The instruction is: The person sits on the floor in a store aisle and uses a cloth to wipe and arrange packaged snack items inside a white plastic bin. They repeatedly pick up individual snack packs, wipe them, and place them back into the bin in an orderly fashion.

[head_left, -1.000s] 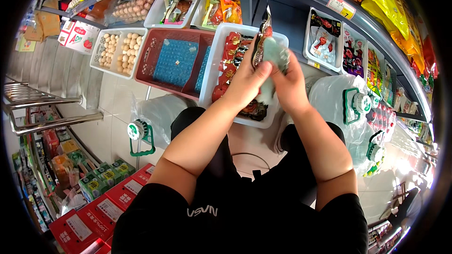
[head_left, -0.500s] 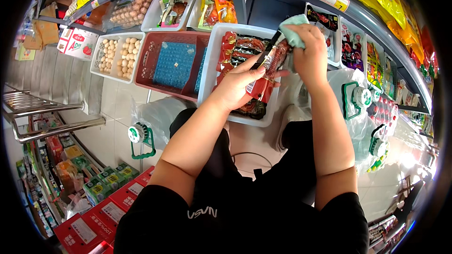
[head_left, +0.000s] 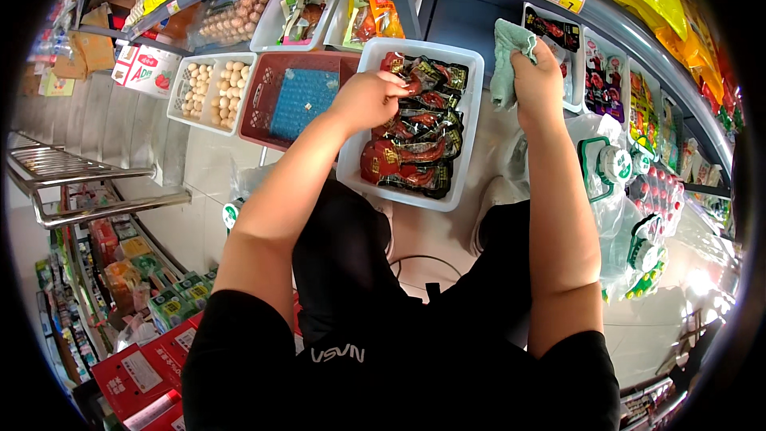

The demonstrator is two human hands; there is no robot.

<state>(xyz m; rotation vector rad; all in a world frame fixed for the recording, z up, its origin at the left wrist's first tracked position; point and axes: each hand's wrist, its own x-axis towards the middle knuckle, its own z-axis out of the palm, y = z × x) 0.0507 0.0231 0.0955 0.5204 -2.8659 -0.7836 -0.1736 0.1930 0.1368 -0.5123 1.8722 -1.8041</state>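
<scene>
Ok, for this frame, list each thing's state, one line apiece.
Left grip: at the upper packs, pinch unclear
Right grip: closed on the cloth
Cloth: gathered, hanging clear of the white tray
White tray: loaded with packs
Packs: lying flat, overlapping
Red basket: partly hidden by the left arm, bubbled blue sheet inside
Egg tray: eggs in both sections
Jug cap: on

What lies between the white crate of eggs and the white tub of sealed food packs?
In the head view, a red-brown plastic basket with a blue textured sheet inside stands between them, partly hidden by the left forearm.
</scene>
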